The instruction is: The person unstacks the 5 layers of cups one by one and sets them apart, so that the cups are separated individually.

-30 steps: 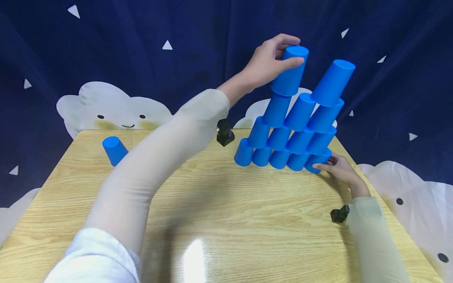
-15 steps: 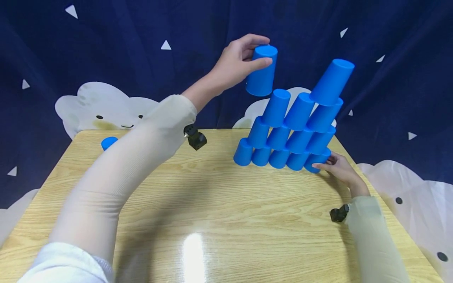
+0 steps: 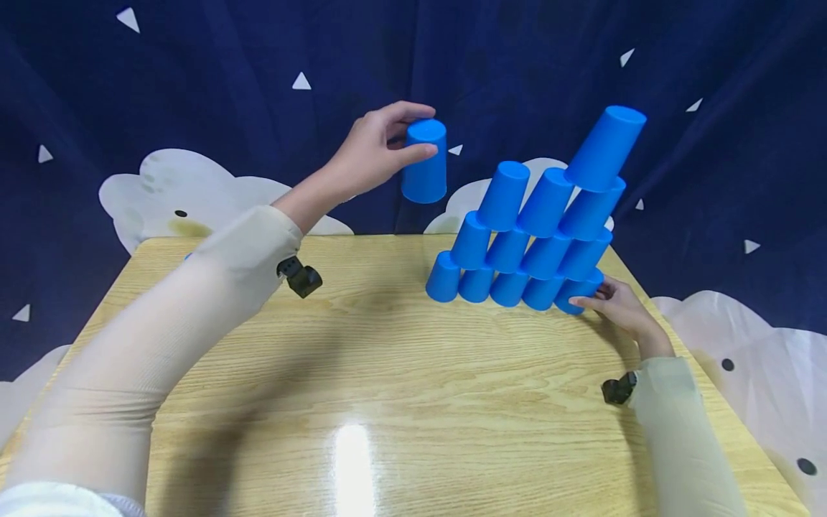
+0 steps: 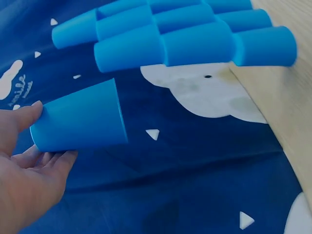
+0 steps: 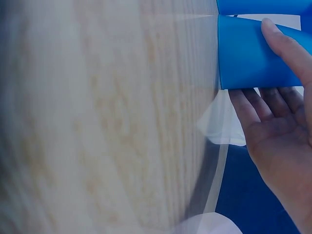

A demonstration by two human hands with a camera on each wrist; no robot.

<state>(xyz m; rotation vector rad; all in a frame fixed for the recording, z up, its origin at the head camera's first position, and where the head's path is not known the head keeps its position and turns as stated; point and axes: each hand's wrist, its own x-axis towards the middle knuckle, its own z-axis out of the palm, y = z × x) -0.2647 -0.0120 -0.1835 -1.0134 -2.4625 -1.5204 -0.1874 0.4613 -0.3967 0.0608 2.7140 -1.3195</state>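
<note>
Table (image 3: pixel 388 402): pale wood grain, glossy, one bright light reflection near your edge. Your two sleeved forearms cross it, each with a small black camera at the wrist.

Right side, mid-table: your right hand (image 3: pixel 619 305) rests at the base of the cup pyramid (image 3: pixel 536 237), thumb and fingers laid against the end cup of the bottom row (image 3: pixel 579 291). The right wrist view shows the fingers nearly straight along that cup's wall, palm open, not wrapped round it.

The pyramid stands toward the far right of the table: upturned blue cups, five in the bottom row, narrowing upward, with a single cup highest on its right side.

Left side, raised: your left hand (image 3: pixel 375 154) holds a single blue cup (image 3: pixel 424 161) in the air, thumb on the near side, fingers curled over its closed top end, mouth downward. Grip is closed on this cup. It hangs left of the pyramid and well apart from it, above the table's far edge.

Behind: a dark blue curtain (image 3: pixel 258 57) with small white triangles and white cartoon clouds.
</note>
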